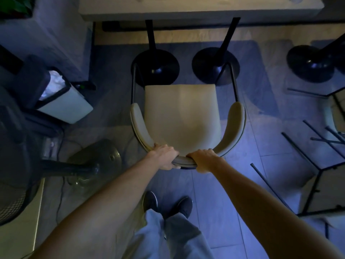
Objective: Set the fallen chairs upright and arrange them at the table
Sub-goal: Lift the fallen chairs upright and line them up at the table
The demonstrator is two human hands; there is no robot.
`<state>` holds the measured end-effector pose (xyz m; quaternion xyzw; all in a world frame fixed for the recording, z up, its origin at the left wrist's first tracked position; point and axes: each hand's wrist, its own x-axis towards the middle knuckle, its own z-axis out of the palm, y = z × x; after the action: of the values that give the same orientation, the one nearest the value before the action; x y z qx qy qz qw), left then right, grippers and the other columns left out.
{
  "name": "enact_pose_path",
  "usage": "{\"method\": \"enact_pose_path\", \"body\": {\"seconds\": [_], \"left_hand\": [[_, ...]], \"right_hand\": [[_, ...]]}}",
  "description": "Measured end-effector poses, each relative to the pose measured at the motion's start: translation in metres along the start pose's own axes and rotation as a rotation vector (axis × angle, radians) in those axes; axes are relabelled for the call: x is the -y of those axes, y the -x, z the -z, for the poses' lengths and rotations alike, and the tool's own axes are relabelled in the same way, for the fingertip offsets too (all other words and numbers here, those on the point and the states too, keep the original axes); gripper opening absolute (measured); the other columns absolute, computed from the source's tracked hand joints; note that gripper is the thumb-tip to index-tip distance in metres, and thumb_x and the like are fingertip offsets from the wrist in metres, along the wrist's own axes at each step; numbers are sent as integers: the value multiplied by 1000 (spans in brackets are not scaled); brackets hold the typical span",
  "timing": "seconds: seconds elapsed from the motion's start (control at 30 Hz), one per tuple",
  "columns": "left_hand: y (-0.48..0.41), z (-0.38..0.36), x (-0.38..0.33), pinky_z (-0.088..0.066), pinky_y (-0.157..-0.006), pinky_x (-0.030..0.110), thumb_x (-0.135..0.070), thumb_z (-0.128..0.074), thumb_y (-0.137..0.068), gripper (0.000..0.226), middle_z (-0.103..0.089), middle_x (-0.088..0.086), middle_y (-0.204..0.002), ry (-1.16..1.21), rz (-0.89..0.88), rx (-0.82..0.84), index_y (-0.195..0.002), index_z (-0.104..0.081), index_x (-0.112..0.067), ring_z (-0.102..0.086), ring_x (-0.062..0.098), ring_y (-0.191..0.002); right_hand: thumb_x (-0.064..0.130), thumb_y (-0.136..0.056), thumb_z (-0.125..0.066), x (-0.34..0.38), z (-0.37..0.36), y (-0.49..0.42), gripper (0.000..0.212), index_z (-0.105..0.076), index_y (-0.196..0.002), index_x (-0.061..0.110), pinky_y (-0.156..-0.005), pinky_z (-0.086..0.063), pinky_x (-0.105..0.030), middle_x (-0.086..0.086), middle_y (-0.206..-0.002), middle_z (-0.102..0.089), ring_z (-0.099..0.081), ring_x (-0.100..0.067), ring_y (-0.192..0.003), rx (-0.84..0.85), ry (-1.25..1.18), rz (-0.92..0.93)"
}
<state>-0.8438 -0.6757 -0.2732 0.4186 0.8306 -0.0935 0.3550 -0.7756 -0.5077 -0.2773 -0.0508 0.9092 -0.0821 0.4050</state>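
gripping the backrest, chair faces the table

standing upright, the cream chair [182,116] sits just before the table [186,10], its front legs near two black pedestal bases [155,67]. left hand [164,157] and right hand [204,160] both clench the curved backrest rim, arms stretched forward and down. the padded shell on a thin metal frame looks stiff and fairly light, so the rim seems the best hold. another fallen chair [317,165] lies to the right.
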Motion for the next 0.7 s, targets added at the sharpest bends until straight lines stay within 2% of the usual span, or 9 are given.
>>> {"method": "enact_pose_path", "body": {"seconds": [0.1, 0.3, 0.47, 0.7], "left_hand": [[6, -3, 5, -43, -94, 58, -58, -56, -90, 42, -65, 10, -104, 15, 11, 3, -104, -59, -18, -59, 32, -102], [14, -7, 30, -46, -90, 50, -57, -60, -88, 42, -66, 8, -103, 29, 4, -17, -106, -62, -19, -61, 31, -100], [14, -4, 76, -46, -87, 44, -59, -61, -85, 41, -68, 5, -107, -46, 1, -36, -110, -60, -27, -63, 30, -99], [6, 20, 153, -41, -96, 51, -56, -64, -84, 31, -67, -1, -102, -8, 75, -14, -102, -59, -31, -62, 26, -99]], "right_hand": [[20, -89, -62, 8, 3, -2, 44, -55, -131, 33, -100, -43, -45, 2, -117, -66, -61, -23, -107, 7, -2, 1], [18, -88, -61, 31, 13, -12, 42, -56, -128, 33, -103, -41, -48, 1, -117, -65, -61, -24, -109, 26, -11, -12], [22, -88, -62, 56, 29, -38, 41, -56, -127, 31, -97, -47, -50, 0, -116, -66, -63, -25, -105, 3, -29, 2], [22, -92, -57, 91, 72, -91, 37, -57, -128, 30, -93, -50, -46, -2, -117, -65, -63, -27, -105, -87, -26, 44]]}}
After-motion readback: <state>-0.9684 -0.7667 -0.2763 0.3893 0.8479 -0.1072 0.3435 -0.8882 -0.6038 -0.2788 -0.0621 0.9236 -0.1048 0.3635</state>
